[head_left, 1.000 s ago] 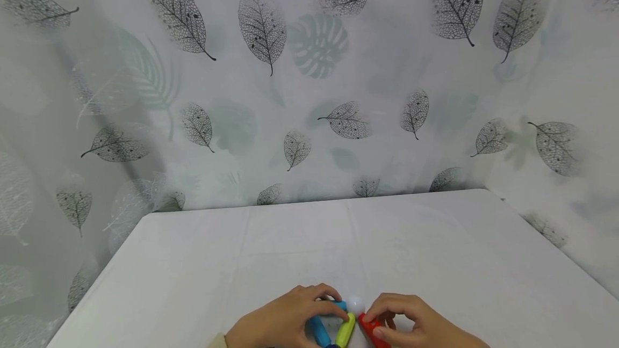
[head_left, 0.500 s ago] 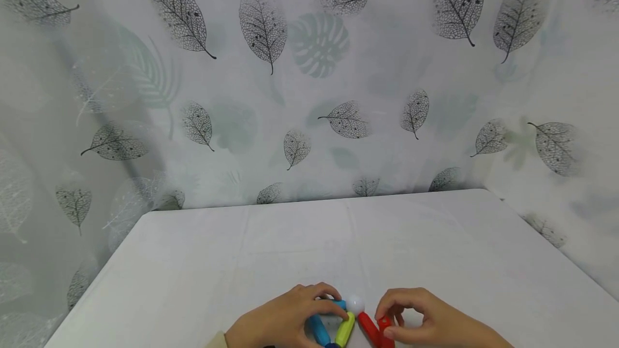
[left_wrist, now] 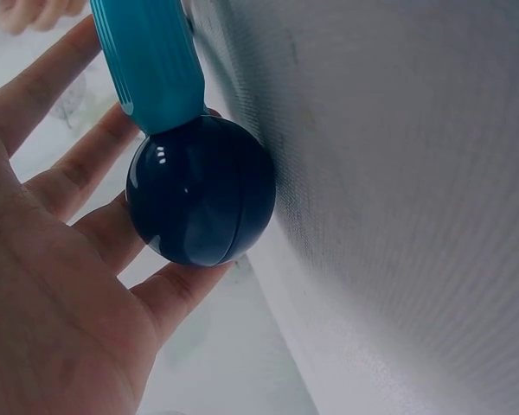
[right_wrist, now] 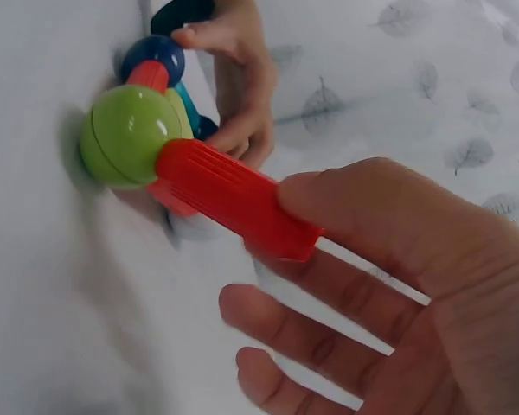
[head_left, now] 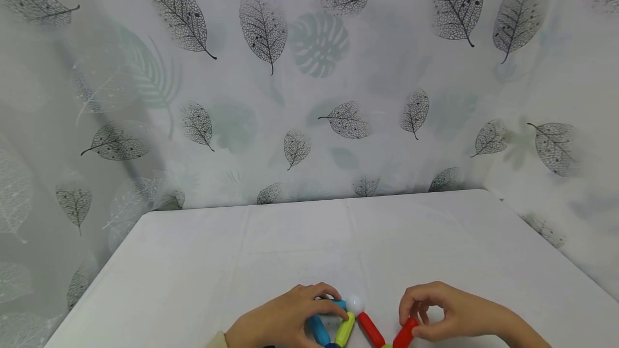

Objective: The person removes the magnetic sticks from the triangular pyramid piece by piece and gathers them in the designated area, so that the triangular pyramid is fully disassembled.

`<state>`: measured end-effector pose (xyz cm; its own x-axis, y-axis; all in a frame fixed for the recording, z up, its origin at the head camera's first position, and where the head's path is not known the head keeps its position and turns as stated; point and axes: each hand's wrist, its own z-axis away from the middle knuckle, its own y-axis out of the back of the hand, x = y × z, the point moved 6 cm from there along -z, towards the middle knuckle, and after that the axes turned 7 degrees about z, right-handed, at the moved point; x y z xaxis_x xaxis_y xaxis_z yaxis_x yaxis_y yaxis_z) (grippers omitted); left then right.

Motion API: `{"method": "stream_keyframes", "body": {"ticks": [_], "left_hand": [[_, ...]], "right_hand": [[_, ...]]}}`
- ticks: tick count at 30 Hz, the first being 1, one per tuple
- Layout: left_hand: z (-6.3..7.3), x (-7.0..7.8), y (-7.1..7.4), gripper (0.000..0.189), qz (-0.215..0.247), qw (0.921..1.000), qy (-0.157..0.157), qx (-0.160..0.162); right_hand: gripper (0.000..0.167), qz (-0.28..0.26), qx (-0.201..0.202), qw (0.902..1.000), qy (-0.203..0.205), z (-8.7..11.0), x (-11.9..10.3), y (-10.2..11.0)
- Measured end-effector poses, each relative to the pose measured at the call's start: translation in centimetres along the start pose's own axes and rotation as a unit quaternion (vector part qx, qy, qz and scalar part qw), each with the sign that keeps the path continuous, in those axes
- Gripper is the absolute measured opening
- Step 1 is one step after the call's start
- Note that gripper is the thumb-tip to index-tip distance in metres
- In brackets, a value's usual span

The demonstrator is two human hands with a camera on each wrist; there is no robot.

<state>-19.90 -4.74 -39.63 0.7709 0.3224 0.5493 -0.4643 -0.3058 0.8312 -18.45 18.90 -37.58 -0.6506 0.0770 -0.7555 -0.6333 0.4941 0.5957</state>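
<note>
In the head view, my left hand [head_left: 282,313] arches over a structure of toy magnetic rods and balls, holding it at the table's near edge. Blue rods [head_left: 319,331], a yellow-green rod [head_left: 345,331] and a white ball [head_left: 355,303] show there. One fingertip touches the yellow-green rod. The left wrist view has a dark blue ball [left_wrist: 199,190] joined to a teal rod [left_wrist: 156,69], fingers behind them. My right hand [head_left: 450,310] pinches a red rod [head_left: 405,334] between thumb and index finger. Its far end meets a green ball [right_wrist: 130,134], where another red rod [head_left: 370,329] also joins.
The white-covered table [head_left: 300,246] stretches away behind the structure. A leaf-printed curtain [head_left: 271,122] hangs along its back and sides. The picture's lower edge cuts off the near part of the structure.
My right hand has moved right with the red rod, swinging it away from the other red rod. The green ball has come into view between them. My left hand has stayed put.
</note>
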Motion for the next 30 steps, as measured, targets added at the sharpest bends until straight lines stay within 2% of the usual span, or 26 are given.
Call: {"method": "stream_keyframes", "body": {"ticks": [4, 13, 23, 30], "left_hand": [[0.1, 0.0, 0.0, 0.047, -0.011, 0.9999, -0.006, 0.007], [0.2, 0.0, -0.1, 0.047, -0.011, 0.9999, 0.007, 0.006], [0.2, 0.1, 0.0, 0.048, -0.007, 0.9999, 0.012, 0.005], [0.2, 0.0, -0.1, 0.048, -0.003, 0.9998, 0.021, 0.002]], "right_hand": [[0.025, -0.008, -0.022, 0.9995, -0.023, 0.5, 0.6, 0.1], [0.012, -0.028, -0.052, 0.9938, -0.095, 0.7, 1.7, -0.5], [0.013, -0.007, -0.047, 0.9931, -0.107, 0.6, 2.5, -1.6], [0.011, 0.022, -0.044, 0.9944, -0.093, 0.3, 2.2, -1.7]]}}
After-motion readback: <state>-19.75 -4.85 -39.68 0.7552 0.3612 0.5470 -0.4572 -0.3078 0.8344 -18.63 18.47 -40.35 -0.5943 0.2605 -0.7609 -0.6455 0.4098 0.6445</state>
